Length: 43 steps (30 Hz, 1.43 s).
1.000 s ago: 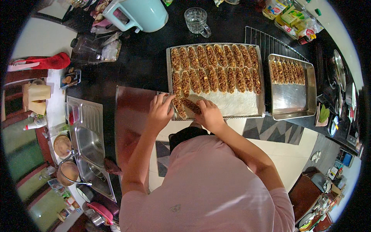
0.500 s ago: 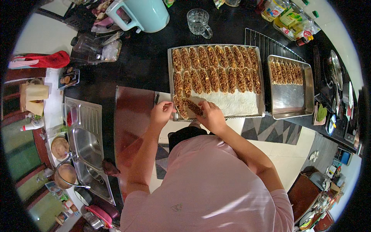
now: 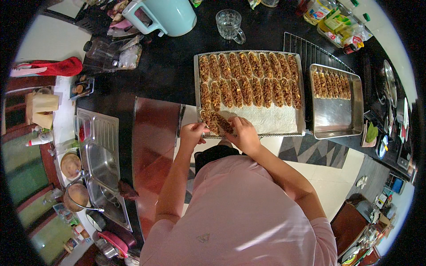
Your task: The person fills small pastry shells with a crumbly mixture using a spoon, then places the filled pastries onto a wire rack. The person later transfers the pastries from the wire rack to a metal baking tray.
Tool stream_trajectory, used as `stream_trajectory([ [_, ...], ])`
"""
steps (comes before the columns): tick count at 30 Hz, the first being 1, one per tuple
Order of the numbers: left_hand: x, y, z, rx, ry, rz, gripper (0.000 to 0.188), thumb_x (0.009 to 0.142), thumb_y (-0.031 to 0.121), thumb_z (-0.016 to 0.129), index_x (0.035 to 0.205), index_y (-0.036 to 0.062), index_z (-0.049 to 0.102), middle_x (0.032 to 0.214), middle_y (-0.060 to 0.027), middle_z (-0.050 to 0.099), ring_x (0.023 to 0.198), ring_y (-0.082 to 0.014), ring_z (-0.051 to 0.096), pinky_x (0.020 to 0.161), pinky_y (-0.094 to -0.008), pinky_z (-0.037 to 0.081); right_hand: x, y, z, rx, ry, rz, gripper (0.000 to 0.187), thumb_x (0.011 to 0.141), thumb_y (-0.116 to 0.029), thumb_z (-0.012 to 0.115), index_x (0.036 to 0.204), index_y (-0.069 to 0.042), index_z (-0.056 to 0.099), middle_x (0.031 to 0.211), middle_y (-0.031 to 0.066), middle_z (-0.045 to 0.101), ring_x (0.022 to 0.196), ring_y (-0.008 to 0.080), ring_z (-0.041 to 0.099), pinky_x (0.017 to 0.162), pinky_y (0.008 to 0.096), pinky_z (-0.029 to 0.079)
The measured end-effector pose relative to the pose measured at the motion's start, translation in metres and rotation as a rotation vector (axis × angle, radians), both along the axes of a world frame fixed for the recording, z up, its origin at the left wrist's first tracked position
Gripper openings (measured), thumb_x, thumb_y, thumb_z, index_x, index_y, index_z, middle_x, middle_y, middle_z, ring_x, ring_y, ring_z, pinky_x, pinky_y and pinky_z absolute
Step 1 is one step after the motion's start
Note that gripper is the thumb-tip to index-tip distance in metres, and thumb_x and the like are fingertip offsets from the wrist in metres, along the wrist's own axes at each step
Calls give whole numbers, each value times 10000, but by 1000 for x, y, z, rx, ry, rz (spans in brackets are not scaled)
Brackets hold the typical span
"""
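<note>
A perforated baking tray (image 3: 271, 126) with a pale liner carries rows of long boat-shaped pastries with a chunky brown topping. At its near left corner my right hand (image 3: 245, 134) grips one tilted pastry boat (image 3: 221, 123) between thumb and fingers. That piece leans against another pastry boat (image 3: 207, 119) beside it in the front row. My left hand (image 3: 192, 135) is by the tray's left corner, fingers curled together close to the near end of that neighbouring piece. Whether anything is pinched in them is hidden.
To the right, a deep metal pan (image 3: 336, 119) holds a row of similar pastries, with a wire rack (image 3: 310, 51) behind. A glass mug (image 3: 229, 25) and a pale blue kettle (image 3: 166, 17) stand beyond the tray. Oil bottles (image 3: 339, 22) are far right; a sink (image 3: 102, 166) is left.
My left hand has moved right and slightly nearer to me, in toward the front-row pastries. My right hand keeps its grip on the tilted pastry boat. The view has shifted slightly.
</note>
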<state>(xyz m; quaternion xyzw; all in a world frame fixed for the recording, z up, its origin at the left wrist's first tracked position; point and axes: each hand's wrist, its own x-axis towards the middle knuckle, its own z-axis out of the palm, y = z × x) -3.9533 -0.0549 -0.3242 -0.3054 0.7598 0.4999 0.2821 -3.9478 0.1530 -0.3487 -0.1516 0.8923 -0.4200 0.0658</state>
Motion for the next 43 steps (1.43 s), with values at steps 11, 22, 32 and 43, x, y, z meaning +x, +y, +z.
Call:
stream_trajectory([
  [11, 5, 10, -8, 55, 32, 88, 262, 861, 182, 570, 932, -57, 649, 801, -94, 701, 403, -91, 539, 375, -217, 403, -1, 11, -4, -82, -35, 26, 413, 691, -125, 710, 1025, 1, 502, 912, 182, 593, 900, 373, 559, 781, 436, 461],
  [22, 6, 19, -1, 56, 27, 82, 278, 855, 180, 578, 962, -68, 639, 809, -95, 699, 416, -91, 541, 381, -212, 402, 1, 23, -2, -180, -81, -37, 455, 681, -156, 763, 1034, -17, 511, 898, 179, 602, 820, 364, 584, 719, 426, 486],
  [32, -3, 38, 16, 170, 90, 60, 268, 866, 171, 585, 994, -61, 627, 831, -100, 696, 404, -80, 521, 370, -199, 373, 4, 47, 29, -253, -85, -189, 414, 701, -99, 760, 1037, -19, 531, 896, 131, 614, 726, 246, 583, 653, 336, 494],
  [43, -34, 89, 46, 227, 116, -73, 232, 861, 146, 611, 982, -49, 642, 820, -130, 693, 425, -91, 560, 380, -188, 410, -8, 146, 71, -392, -41, -585, 435, 718, -74, 757, 1068, -23, 503, 899, 45, 598, 750, 137, 504, 711, 271, 444],
])
